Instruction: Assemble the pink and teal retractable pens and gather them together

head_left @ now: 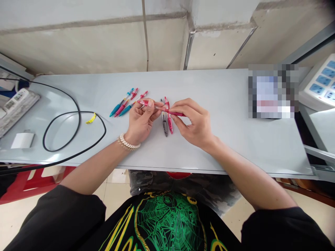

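Note:
Between my two hands lies a red pen with a clear barrel, held level above the table. My left hand pinches its red clip end. At the other end, the fingertips of my right hand close on the dark pink grip. Below and between the hands, a grey pen and a pink pen rest side by side on the table. Left of my left hand lie several more pens, among them a teal pen and a pink-red pen; one is partly covered by that hand.
A black cable with a yellow tag loops over the left of the table. Near it sit a white charger and a power strip. A blurred-out object and a white socket box stand at right.

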A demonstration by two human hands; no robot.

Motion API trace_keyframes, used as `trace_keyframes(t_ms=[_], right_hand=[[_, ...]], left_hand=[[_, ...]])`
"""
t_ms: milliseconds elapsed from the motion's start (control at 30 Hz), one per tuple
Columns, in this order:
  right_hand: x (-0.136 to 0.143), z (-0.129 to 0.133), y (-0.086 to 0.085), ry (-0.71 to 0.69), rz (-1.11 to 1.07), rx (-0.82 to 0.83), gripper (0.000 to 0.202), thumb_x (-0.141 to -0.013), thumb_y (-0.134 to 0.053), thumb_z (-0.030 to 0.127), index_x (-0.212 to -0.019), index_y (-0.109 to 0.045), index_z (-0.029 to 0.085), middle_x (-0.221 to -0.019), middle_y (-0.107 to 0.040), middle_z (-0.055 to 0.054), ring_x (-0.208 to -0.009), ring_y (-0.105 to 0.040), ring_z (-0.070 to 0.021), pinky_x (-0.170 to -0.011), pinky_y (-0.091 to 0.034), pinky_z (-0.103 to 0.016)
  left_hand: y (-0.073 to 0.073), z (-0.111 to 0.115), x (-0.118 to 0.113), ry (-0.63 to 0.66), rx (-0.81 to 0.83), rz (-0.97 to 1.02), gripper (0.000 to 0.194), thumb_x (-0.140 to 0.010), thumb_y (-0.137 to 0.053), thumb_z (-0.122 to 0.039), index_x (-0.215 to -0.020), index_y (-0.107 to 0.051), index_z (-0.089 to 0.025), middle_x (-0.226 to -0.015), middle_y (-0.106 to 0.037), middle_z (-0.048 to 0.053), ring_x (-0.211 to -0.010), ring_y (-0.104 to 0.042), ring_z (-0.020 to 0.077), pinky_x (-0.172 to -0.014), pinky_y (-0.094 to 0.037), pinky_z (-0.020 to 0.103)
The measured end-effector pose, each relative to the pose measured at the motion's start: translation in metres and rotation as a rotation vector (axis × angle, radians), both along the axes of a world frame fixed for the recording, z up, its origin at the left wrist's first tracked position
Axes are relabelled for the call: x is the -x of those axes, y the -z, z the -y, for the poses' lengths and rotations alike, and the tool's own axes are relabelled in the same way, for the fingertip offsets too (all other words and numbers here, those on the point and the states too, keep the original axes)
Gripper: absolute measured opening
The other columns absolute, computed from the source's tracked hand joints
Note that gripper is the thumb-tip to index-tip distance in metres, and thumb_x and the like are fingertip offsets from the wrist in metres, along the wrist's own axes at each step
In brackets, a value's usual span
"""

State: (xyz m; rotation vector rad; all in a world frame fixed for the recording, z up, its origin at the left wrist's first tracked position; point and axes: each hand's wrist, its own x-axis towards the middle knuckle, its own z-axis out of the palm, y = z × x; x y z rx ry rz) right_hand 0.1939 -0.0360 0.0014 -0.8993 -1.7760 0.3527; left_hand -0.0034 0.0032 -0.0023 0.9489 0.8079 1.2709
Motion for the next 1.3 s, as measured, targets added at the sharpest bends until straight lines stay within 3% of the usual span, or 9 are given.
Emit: trace_keyframes(t_ms=[233, 400, 533, 600, 667, 733, 833, 1167, 1300], right_hand=[[0.0014, 0.0003, 0.0026, 0.024, -0.036, 0.087, 0.013, -0.108, -0.067, 0.030, -0.114, -0.076, 0.023, -0.099, -0.081, -0.004, -0.082, -0.075, -0.0149, -0.077, -0.066, -0.030], [0.0011, 0.0020, -0.0007, 0.031, -0.017, 0.167, 0.026, -0.110, -0.064, 0.043, -0.110, -0.077, 0.020, -0.086, -0.079, -0.003, -0.067, -0.069, -0.0118, -0.067, -0.058, -0.027], [-0.0006, 0.0024, -0.0039, 0.000, 0.021, 0.322, 0.047, -0.115, -0.048, 0.052, -0.095, -0.074, 0.019, -0.065, -0.068, 0.001, -0.054, -0.062, -0.0090, -0.057, -0.049, -0.024], [-0.0014, 0.0008, -0.0033, -0.006, 0.012, 0.318, 0.044, -0.113, -0.052, 0.055, -0.101, -0.074, 0.019, -0.072, -0.072, -0.001, -0.059, -0.065, -0.0104, -0.059, -0.052, -0.025], [-0.0019, -0.0013, -0.0018, -0.008, -0.014, 0.240, 0.038, -0.108, -0.063, 0.056, -0.115, -0.074, 0.020, -0.094, -0.079, -0.005, -0.074, -0.072, -0.0137, -0.067, -0.058, -0.028], [-0.0023, -0.0029, -0.0003, -0.010, -0.017, 0.168, 0.033, -0.107, -0.065, 0.051, -0.118, -0.074, 0.021, -0.104, -0.080, -0.007, -0.083, -0.074, -0.0156, -0.074, -0.062, -0.031], [-0.0029, -0.0036, 0.0008, -0.008, 0.009, 0.186, 0.028, -0.112, -0.059, 0.043, -0.110, -0.076, 0.021, -0.092, -0.078, -0.004, -0.076, -0.070, -0.0136, -0.073, -0.060, -0.030], [-0.0037, -0.0030, -0.0011, 0.003, 0.023, 0.124, 0.024, -0.109, -0.063, 0.040, -0.120, -0.075, 0.021, -0.095, -0.077, -0.004, -0.078, -0.069, -0.0147, -0.074, -0.061, -0.031], [-0.0045, -0.0045, -0.0005, 0.004, 0.026, 0.077, 0.019, -0.109, -0.064, 0.035, -0.111, -0.076, 0.021, -0.092, -0.078, -0.004, -0.075, -0.068, -0.0138, -0.071, -0.060, -0.029]], left_hand=[[-0.0013, 0.0000, -0.0018, -0.046, 0.037, -0.059, 0.035, -0.088, -0.091, -0.047, -0.092, -0.069, -0.020, -0.098, -0.084, 0.003, -0.089, -0.082, 0.0120, -0.081, -0.066, 0.018], [-0.0003, 0.0003, -0.0017, -0.040, -0.012, -0.041, 0.041, -0.083, -0.094, -0.052, -0.091, -0.070, -0.021, -0.094, -0.083, 0.001, -0.086, -0.082, 0.0114, -0.077, -0.066, 0.017], [-0.0004, 0.0015, -0.0025, -0.032, -0.033, -0.065, 0.045, -0.081, -0.094, -0.057, -0.091, -0.068, -0.021, -0.096, -0.083, 0.001, -0.088, -0.083, 0.0127, -0.077, -0.066, 0.018], [-0.0002, 0.0012, -0.0024, -0.050, -0.036, -0.086, 0.045, -0.082, -0.093, -0.057, -0.092, -0.068, -0.021, -0.097, -0.084, 0.002, -0.089, -0.083, 0.0132, -0.079, -0.067, 0.019], [0.0000, 0.0004, -0.0020, -0.067, -0.041, -0.086, 0.044, -0.083, -0.093, -0.056, -0.093, -0.068, -0.021, -0.097, -0.084, 0.002, -0.090, -0.083, 0.0136, -0.081, -0.067, 0.020], [-0.0001, -0.0003, -0.0016, -0.072, -0.045, -0.062, 0.042, -0.083, -0.094, -0.054, -0.093, -0.070, -0.022, -0.096, -0.084, 0.003, -0.090, -0.083, 0.0136, -0.080, -0.067, 0.020], [-0.0010, -0.0005, -0.0017, -0.067, -0.026, -0.047, 0.038, -0.085, -0.094, -0.050, -0.091, -0.070, -0.021, -0.095, -0.083, 0.004, -0.087, -0.082, 0.0129, -0.079, -0.067, 0.020], [-0.0026, -0.0002, -0.0026, -0.086, 0.010, -0.078, 0.038, -0.087, -0.091, -0.050, -0.092, -0.067, -0.021, -0.097, -0.084, 0.003, -0.087, -0.083, 0.0136, -0.079, -0.065, 0.020], [-0.0034, -0.0005, -0.0024, -0.085, -0.001, -0.066, 0.038, -0.087, -0.092, -0.049, -0.091, -0.067, -0.021, -0.095, -0.084, 0.003, -0.088, -0.083, 0.0133, -0.079, -0.065, 0.019]])
